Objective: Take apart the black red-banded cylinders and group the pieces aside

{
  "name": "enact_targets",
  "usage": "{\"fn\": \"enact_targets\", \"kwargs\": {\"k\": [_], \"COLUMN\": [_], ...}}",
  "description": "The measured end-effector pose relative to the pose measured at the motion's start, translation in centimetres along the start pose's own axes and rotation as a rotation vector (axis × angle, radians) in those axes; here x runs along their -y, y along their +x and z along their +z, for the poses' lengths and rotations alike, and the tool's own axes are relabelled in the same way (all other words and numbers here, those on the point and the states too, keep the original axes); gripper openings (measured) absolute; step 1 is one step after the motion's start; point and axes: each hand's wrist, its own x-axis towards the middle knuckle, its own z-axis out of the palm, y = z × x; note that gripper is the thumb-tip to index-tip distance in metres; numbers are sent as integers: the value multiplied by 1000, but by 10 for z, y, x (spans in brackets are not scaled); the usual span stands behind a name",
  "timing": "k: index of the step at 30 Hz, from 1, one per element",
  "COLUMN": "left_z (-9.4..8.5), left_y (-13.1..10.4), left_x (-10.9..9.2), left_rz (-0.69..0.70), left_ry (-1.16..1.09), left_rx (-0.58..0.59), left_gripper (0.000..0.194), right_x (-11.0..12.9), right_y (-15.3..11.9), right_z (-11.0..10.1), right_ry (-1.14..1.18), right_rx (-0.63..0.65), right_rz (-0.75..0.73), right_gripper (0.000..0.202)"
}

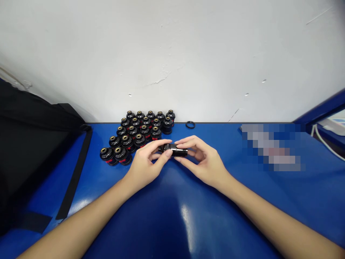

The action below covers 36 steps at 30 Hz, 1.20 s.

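Between my two hands lies a glossy black cylindrical part (178, 151), held sideways just above the blue table (167, 216). My left hand (149, 158) pinches its left end, thumb in front and fingers behind. At the right end, the thumb and fingers of my right hand (205, 158) close round it. My fingers cover parts of both ends. Just left of and behind my left hand stand several black rounded parts (132, 131) in rows, each with a gold-coloured ring on top and red marks on the side. Behind my right hand a thin black ring (190, 125) lies flat.
A black bag (32, 144) with a loose strap (75, 172) takes up the left side. At the right lies a pixelated, unreadable item (272, 147). The white wall (172, 64) rises behind the table, and a blue frame (320, 106) with a white cable stands far right.
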Motion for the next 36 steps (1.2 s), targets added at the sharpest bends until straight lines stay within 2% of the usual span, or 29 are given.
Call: {"fn": "enact_targets", "kwargs": {"k": [3, 5, 9, 17, 22, 26, 30, 33, 36], "left_z": [0, 0, 0, 1, 2, 3, 2, 1, -1], "left_y": [-1, -1, -1, 0, 0, 0, 1, 1, 1], "left_x": [1, 2, 1, -3, -3, -1, 2, 3, 4], "left_rz": [76, 66, 16, -67, -111, -93, -45, 29, 104], "left_ry": [22, 10, -1, -50, -109, -164, -52, 105, 252], "left_rx": [23, 37, 41, -24, -25, -96, -134, -102, -76], "left_gripper": [43, 46, 34, 26, 34, 39, 35, 34, 32], "right_x": [-3, -5, -2, 14, 16, 14, 9, 7, 9], "right_y": [1, 1, -1, 3, 2, 1, 2, 2, 3], "right_z": [0, 0, 0, -7, -10, -12, -18, -20, -19], "right_ry": [1, 0, -47, -451, -594, -617, -685, -746, -804], "right_rx": [-12, -14, 5, 133, 160, 157, 150, 169, 155], "right_rz": [4, 7, 49, 26, -10, 45, 47, 31, -57], "right_gripper": [24, 24, 25, 22, 37, 45, 45, 46, 48]}}
